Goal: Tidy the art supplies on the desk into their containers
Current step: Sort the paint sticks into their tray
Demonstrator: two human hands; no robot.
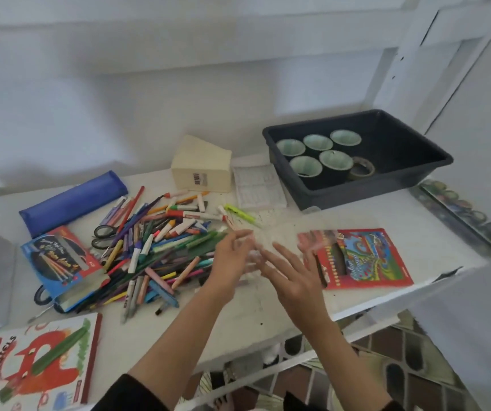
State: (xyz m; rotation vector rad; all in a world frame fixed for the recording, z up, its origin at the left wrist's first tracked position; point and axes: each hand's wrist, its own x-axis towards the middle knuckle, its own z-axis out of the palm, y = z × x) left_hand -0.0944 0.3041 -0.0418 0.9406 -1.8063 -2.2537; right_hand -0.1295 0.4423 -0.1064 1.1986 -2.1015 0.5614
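"OIL PASTELS" is printed on the white box [30, 360] at the near left of the bench [356, 212]. A barcode is seen on the cream box [199, 170] farther back. Other words are too blurred to be read.

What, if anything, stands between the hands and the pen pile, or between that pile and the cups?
Nothing visible blocks the left hand, at the right edge of the pile. Toward the cups, only the near wall of the dark tray rises between.

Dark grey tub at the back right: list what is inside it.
Inside the tub stand five dark cups with pale green insides, in two rows, and a tape roll beside them. The near wall hides part of the tub floor in front of them.
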